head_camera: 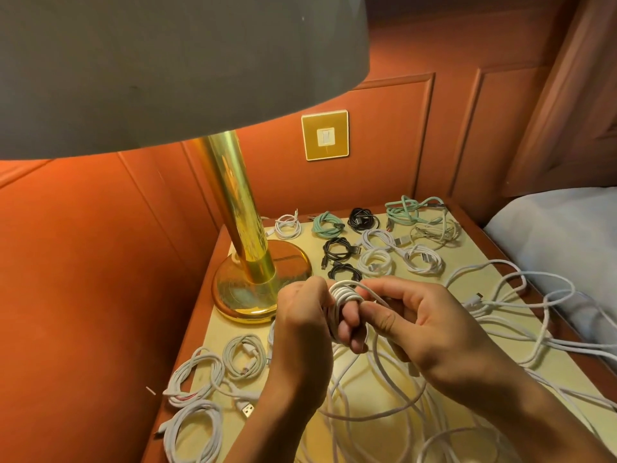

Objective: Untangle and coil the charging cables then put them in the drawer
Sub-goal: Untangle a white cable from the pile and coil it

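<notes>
A white charging cable (344,294) is wound in several tight loops around the fingers of my left hand (305,325). My right hand (410,324) pinches the loose run of the same cable just beside the coil. The rest of that cable trails down into a loose white tangle (377,406) on the nightstand top (474,259). Coiled cables lie around: white ones (242,357) at front left, black ones (339,248), mint-green ones (327,223) and more white ones (424,259) at the back. No drawer is in view.
A brass lamp base (253,292) and stem stand at the table's left, its grey shade (167,68) filling the upper left. A gold wall switch (325,135) sits on the orange panelled wall. A white pillow (567,235) lies to the right. Loose white cable loops (521,295) spread right.
</notes>
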Available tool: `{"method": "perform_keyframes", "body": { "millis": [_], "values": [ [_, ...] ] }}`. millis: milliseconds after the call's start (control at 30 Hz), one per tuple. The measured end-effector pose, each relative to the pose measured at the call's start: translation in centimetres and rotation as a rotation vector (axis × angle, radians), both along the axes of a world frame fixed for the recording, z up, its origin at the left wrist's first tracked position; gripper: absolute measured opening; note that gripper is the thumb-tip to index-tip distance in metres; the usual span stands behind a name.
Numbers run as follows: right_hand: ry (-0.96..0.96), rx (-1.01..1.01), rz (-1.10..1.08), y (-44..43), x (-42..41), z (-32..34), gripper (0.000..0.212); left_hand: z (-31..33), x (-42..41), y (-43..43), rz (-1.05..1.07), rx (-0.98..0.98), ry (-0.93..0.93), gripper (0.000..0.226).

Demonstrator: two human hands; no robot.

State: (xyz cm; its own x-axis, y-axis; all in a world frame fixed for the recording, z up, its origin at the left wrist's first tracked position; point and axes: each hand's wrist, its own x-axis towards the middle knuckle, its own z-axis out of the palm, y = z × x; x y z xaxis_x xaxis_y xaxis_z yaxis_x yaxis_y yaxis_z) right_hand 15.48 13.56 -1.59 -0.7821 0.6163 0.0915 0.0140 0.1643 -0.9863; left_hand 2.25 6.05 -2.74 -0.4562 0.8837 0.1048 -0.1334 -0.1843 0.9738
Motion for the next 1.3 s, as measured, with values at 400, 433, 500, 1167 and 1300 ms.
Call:
{"method": "perform_keyframes", "body": {
  "millis": [400,433,500,1167,1300],
  "values": [
    [0.043,-0.125,-0.110,0.5,0.4,0.4,0.021,0.0,0.0,0.0,-0.209,0.107,-0.102,0.029],
    [0.051,-0.125,-0.098,0.7,0.5,0.3,0.021,-0.1,-0.1,-0.1,-0.204,0.116,-0.094,0.029],
    [0.060,-0.114,-0.093,0.7,0.6,0.3,0.020,-0.3,-0.1,-0.1,-0.156,0.134,-0.072,0.030],
    [0.113,-0.006,-0.198,0.7,0.5,0.0,0.016,-0.7,1.5,0.7,0.002,0.151,-0.106,0.028],
    [0.108,0.030,-0.190,0.8,0.6,0.0,0.015,-0.5,1.9,0.5,0.094,0.181,-0.006,0.028]
  ]
}}
